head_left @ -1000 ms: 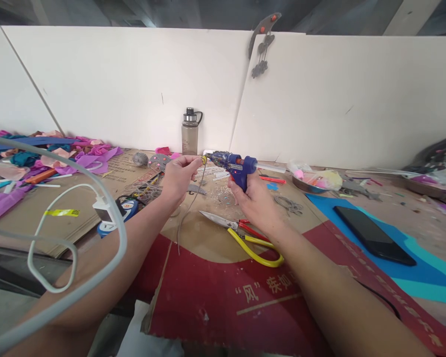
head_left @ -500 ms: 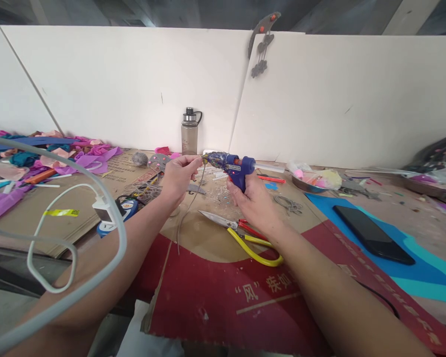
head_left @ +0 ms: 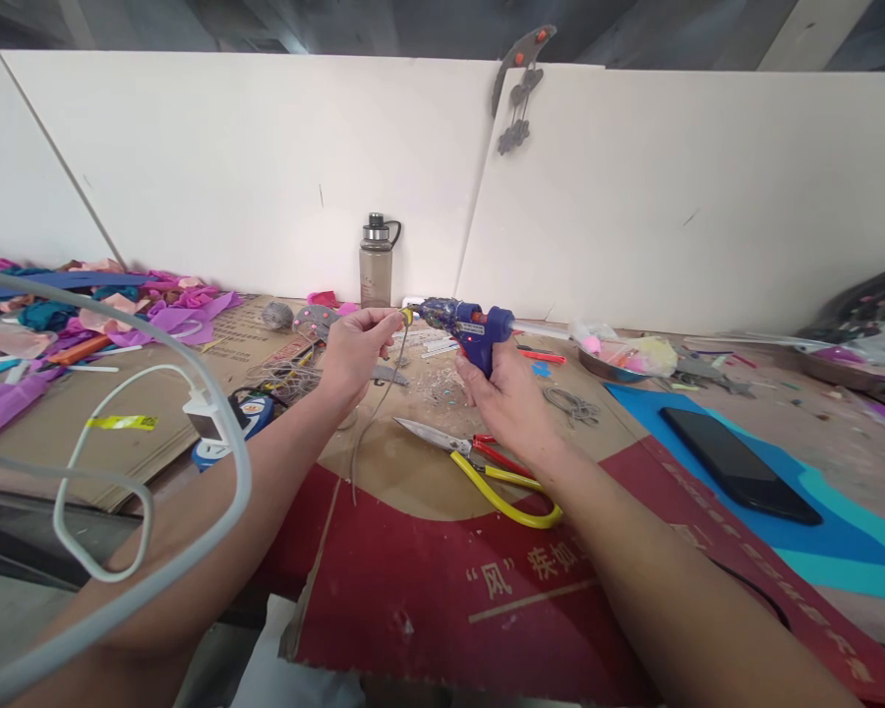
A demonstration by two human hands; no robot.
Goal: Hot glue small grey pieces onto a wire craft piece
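My right hand (head_left: 505, 398) is wrapped round the handle of a blue hot glue gun (head_left: 476, 334), with a clear glue stick (head_left: 538, 329) sticking out of its back. The gun's nozzle points left, close to my left fingertips. My left hand (head_left: 361, 352) pinches a small yellow piece (head_left: 407, 317), whose exact kind I cannot make out. From that pinch a thin grey cord (head_left: 375, 418) hangs down onto the cardboard. Below the glue gun lie scissors (head_left: 487, 467) with yellow and red handles.
A water bottle (head_left: 376, 264) stands against the white panel. To the right are a black phone (head_left: 738, 464) on blue sheets, a bowl (head_left: 611, 368) of craft bits and coiled cord (head_left: 571, 405). Purple scraps (head_left: 184, 320) lie at left, near a white cable (head_left: 240, 433) crossing the foreground.
My right hand has drawn the glue gun slightly right, opening a small gap from the left fingertips. More of the yellow piece now shows. My left hand has hardly moved.
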